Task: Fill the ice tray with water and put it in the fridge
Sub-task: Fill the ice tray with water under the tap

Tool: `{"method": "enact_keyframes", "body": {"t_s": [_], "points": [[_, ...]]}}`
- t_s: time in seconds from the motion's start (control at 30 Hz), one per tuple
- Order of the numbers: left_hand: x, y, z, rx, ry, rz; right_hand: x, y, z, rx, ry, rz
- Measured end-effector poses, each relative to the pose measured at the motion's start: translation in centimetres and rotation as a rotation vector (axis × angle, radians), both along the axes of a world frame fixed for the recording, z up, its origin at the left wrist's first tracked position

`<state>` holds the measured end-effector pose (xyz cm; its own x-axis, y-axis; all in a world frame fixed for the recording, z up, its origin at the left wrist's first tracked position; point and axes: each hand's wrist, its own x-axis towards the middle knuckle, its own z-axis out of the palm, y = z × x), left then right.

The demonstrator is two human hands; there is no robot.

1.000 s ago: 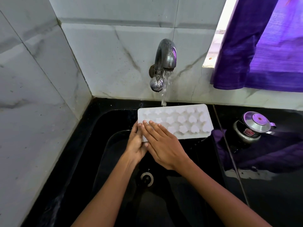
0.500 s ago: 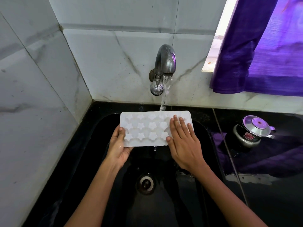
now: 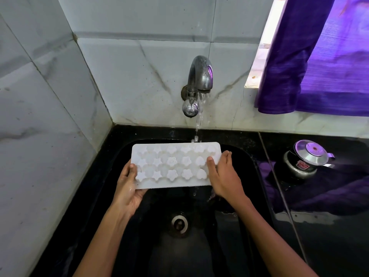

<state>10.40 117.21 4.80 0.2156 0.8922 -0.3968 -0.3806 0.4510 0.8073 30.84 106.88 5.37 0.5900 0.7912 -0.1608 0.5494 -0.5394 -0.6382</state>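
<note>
A white ice tray with star, flower and heart shaped cells is held level over the black sink. My left hand grips its left end, thumb on top and fingers underneath. My right hand grips the right end, thumb on the top face. Water runs from the metal tap on the back wall and lands on the tray's far edge, right of centre. Drops fall from the tray's near edge into the basin.
The sink drain lies below the tray. A small steel pot with a lid stands on the black counter to the right. A purple curtain hangs at the upper right. Marble tiled walls close the left and back.
My right hand has slid from lying flat on the tray's top to gripping its right end. The tray sits further left under the tap than one second ago.
</note>
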Motion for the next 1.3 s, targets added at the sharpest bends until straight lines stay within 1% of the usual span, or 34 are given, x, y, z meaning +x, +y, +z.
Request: {"method": "enact_keyframes", "body": {"t_s": [0.07, 0.13, 0.23, 0.33, 0.57, 0.7, 0.9, 1.0, 1.1, 1.3], "points": [[-0.3, -0.2, 0.0, 0.002, 0.009, -0.004, 0.2, -0.2, 0.0, 0.053, 0.097, 0.002], [-0.6, -0.4, 0.0, 0.003, 0.020, -0.006, 0.9, -0.4, 0.0, 0.162, 0.176, -0.006], [-1.1, -0.6, 0.1, 0.012, 0.036, 0.005, 2.3, -0.4, 0.4, 0.262, 0.273, 0.034], [-1.6, -0.7, 0.5, 0.039, 0.049, 0.014, 3.0, -0.1, 0.8, 0.249, 0.404, 0.060], [-2.9, -0.2, 1.3, 0.085, 0.150, 0.024, 2.7, 0.4, 1.7, 0.235, 0.675, 0.037], [-3.9, -0.1, 1.2, 0.067, 0.226, 0.006, 2.4, 0.3, 1.5, 0.241, 0.719, 0.028], [-4.4, -0.7, 0.8, 0.077, 0.414, -0.107, 3.1, -1.8, 0.8, 0.231, 0.674, -0.010], [-4.0, -1.5, 0.8, 0.114, 0.508, -0.199, 3.8, -3.4, 1.0, 0.249, 0.640, -0.025], [-3.1, -2.2, 1.5, 0.202, 0.526, -0.229, 4.4, -4.6, 1.6, 0.317, 0.598, -0.045], [-2.2, -3.6, 1.8, 0.328, 0.487, -0.181, 4.6, -6.6, 2.0, 0.472, 0.560, -0.058]]}}
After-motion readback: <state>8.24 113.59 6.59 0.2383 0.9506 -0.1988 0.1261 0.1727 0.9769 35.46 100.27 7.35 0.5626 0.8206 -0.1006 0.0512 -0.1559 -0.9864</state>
